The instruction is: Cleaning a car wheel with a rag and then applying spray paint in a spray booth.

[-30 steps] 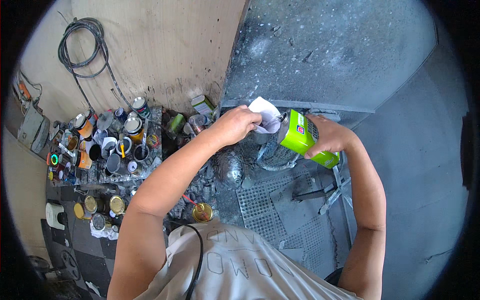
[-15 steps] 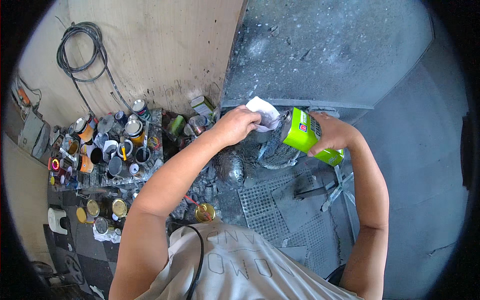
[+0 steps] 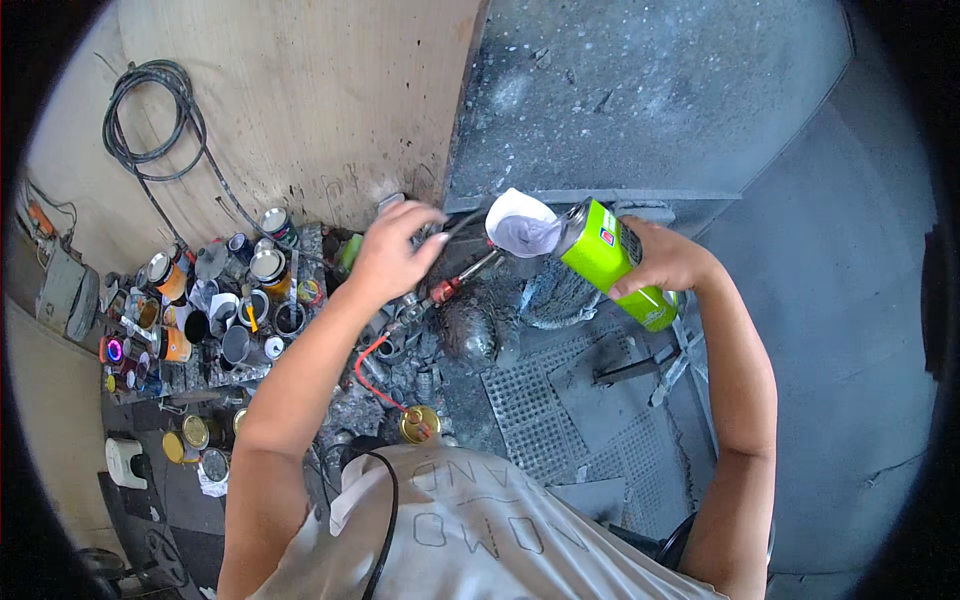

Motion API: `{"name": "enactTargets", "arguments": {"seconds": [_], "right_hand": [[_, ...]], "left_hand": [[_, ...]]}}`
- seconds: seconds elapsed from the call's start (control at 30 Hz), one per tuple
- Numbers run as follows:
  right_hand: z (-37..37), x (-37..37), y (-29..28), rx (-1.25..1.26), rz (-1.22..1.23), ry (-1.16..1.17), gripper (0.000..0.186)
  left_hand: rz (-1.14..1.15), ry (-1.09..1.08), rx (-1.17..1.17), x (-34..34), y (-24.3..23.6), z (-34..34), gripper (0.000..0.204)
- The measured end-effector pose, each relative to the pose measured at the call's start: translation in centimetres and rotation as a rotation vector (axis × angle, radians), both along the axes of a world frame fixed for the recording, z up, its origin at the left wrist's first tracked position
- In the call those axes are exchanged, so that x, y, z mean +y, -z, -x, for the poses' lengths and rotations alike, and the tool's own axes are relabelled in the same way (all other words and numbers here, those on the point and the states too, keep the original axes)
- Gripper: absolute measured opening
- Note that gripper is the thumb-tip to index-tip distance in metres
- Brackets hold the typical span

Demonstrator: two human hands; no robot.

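Observation:
In my right hand (image 3: 660,258) is a green rectangular tin (image 3: 607,245), gripped around its side and tilted. The tin's spout end rests close to a white paper cone (image 3: 524,222), whose inside looks stained grey. My left hand (image 3: 398,252) is apart from the cone, to its left, with fingers and thumb spread and nothing in them. Below the cone, a metal rod with red fittings (image 3: 445,290) slants down to the left. What supports the cone is partly hidden. A grey crumpled cloth-like lump (image 3: 555,298) lies under the tin.
Several paint tins and cups crowd a low bench (image 3: 185,375) on the left. A coiled black hose (image 3: 160,110) hangs on the wooden wall. A dark rounded lump (image 3: 470,335), a perforated mat (image 3: 535,405) and a metal stand (image 3: 680,365) lie nearer. A red tube runs to a gold tin (image 3: 419,424).
My left hand has let go of the white paper cone and moved left, with its fingers spreading. The rod with red fittings now shows. My right hand keeps hold of the tilted tin.

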State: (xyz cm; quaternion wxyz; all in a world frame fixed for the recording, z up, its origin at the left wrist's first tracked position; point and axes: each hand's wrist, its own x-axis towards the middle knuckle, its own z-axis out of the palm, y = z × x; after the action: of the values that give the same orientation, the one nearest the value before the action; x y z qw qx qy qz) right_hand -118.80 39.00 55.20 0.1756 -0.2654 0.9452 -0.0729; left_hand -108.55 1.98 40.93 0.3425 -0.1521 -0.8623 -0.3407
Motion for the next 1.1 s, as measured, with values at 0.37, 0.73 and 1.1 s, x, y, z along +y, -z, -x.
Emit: {"name": "enactTargets", "arguments": {"seconds": [0.37,0.73,1.1], "right_hand": [[-11.2,-8.9,8.9,-0.441,0.828,0.132,0.120],[-25.2,-39.0,25.9,-0.348,1.056,-0.126,0.124],[-30.9,-49.4,32.2,-0.598,0.495,-0.167,0.105]], "left_hand": [[-0.373,-0.008,-0.442,-6.7,6.8,-18.9,0.010],[-0.709,-0.157,-0.593,-17.1,8.3,-27.8,0.098],[-0.952,-0.768,-0.471,-31.9,22.1,-40.4,0.076]]}}
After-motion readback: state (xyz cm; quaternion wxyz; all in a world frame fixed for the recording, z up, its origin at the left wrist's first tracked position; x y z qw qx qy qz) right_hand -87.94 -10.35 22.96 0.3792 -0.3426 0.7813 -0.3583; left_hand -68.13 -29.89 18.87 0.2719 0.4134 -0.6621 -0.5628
